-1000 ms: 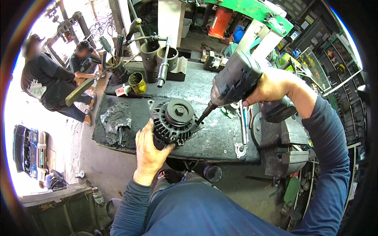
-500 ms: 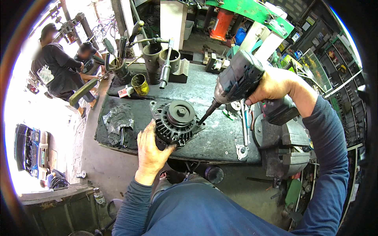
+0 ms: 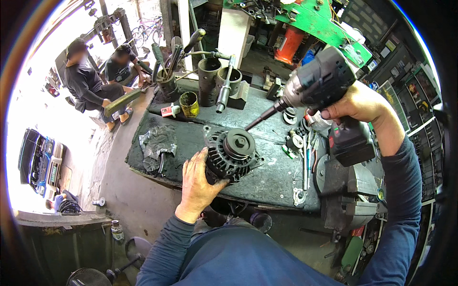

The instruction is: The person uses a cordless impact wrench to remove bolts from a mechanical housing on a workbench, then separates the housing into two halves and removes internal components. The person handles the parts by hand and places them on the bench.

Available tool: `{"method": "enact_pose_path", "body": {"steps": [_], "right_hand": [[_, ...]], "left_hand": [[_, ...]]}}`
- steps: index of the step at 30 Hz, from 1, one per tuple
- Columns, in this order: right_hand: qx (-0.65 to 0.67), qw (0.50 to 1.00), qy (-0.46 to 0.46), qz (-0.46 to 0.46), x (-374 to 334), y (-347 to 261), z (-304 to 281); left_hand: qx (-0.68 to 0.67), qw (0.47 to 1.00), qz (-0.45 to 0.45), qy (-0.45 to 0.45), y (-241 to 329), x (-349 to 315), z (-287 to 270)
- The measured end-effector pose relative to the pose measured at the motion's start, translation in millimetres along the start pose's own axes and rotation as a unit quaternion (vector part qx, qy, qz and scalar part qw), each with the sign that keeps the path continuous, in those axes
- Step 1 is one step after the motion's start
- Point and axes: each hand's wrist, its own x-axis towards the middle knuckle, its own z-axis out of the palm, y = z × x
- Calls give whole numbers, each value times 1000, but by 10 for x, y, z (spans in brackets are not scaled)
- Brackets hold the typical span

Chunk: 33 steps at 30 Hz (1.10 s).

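Head view, left hand (image 3: pixel 198 183): fingers wrapped round the near side of the alternator (image 3: pixel 232 155), palm against its ribbed black housing, steadying it.
Head view, right hand (image 3: pixel 358 105): clenched on the grip of the cordless driver (image 3: pixel 329 95), forefinger curled at the trigger; forearm in a blue sleeve, coming in from the right edge.
Alternator: on the workbench (image 3: pixel 281 176), near its front edge, roughly centre of the picture; round pulley on top facing up, tilted a little toward the camera.
Driver: black body, held above the bench and to the right of the alternator, battery pack hanging low; long bit slanting down and left, tip just beside the pulley, contact not clear.
Bench top: dark, oily, worn surface.
Left of alternator: crumpled grey rag (image 3: pixel 157 145) lying flat, apart from the hand.
Behind alternator: yellowish jar (image 3: pixel 189 104), two dark metal cylinders (image 3: pixel 217 83) standing upright, a long tool leaning between them.
Back left corner: pot (image 3: pixel 167 83) full of handles and rods.
Right of alternator: small loose parts, a screwdriver (image 3: pixel 305 162) lying along the bench, a heavy grey vise (image 3: pixel 353 186) at the right end.
Beyond bench: green board (image 3: pixel 324 21) and orange cylinder (image 3: pixel 289 45) at the top.
Far left, outdoors: two people (image 3: pixel 98 78) crouched on the ground; part of a blue car (image 3: pixel 36 157) at the left edge.
Bottom: own blue shirt filling the lower middle.
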Motion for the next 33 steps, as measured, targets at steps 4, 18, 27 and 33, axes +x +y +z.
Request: {"method": "enact_pose_path", "body": {"steps": [4,18,27,33], "right_hand": [[19,1000,2,-6,317,-117,234],[48,996,-42,62,734,-504,683],[295,939,-65,167,643,-722,760],[-12,994,-104,-31,873,-522,620]], "left_hand": [[-7,1000,-17,-7,14,-4,-16],[-13,999,-41,-16,19,36,-58],[-25,999,-30,-25,-70,14,-13],[-43,998,-33,-25,-76,36,2]]}}
